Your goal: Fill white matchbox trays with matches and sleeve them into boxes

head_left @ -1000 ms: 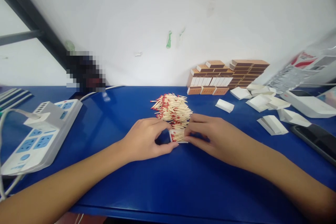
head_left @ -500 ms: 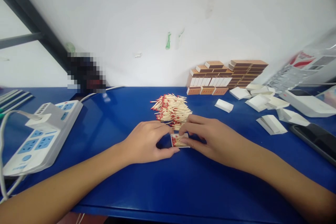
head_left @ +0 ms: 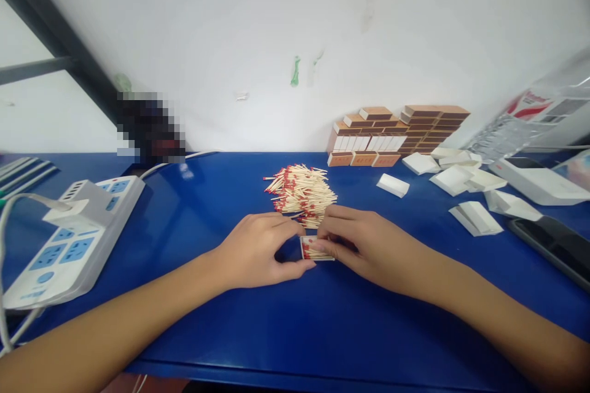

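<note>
at the left a white power strip (head_left: 87,245) lies on the blue worktop (head_left: 276,331), a charger (head_left: 76,212) plugged into it and its cables trailing. further right the left hand (head_left: 260,252) rests with forefinger at the far edge and thumb at the near edge of an open matchbox tray (head_left: 302,250), its fingers lightly grasping the tray's left end. the tray sits between the two hands, just in front of a loose heap of matches (head_left: 302,193), its long axis running left to right; the matches (head_left: 318,252) inside lie roughly along it, red heads toward the left. the right hand (head_left: 364,233) comes in over the tray's right end, so both hands are equally near; its thumb and bent fingers touch down among those matches, but i cannot tell whether they pinch any. beyond it stand stacked matchboxes (head_left: 391,129) against the wall (head_left: 258,31), then a lone white tray (head_left: 393,185), more loose trays (head_left: 454,179), a clear plastic bottle (head_left: 511,123) and a dark smartphone (head_left: 555,249)
</note>
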### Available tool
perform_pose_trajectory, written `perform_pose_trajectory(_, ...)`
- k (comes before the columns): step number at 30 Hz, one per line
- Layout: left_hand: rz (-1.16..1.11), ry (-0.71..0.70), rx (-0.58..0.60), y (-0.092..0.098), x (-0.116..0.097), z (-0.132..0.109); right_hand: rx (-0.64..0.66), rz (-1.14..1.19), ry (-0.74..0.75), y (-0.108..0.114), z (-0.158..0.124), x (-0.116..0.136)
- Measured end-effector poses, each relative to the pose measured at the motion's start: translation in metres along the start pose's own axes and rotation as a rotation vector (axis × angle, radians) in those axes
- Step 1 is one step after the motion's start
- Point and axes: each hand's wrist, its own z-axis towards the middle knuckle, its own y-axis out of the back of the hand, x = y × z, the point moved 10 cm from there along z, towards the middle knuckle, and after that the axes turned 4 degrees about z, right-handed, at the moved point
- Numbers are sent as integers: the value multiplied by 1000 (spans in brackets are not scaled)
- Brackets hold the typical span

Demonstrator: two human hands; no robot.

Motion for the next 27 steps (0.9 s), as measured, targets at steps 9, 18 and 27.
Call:
perform_pose_trajectory(9,3,17,3,-1,1,1,-10,-26,10,0,-1,-3)
perform_pose_trajectory(18,32,29,-15,4,5,1,-120,-94,94,11,-2,7)
perform_pose_trajectory(27,39,41,-80,14,5,1,-481,-217,32,64,-12,4)
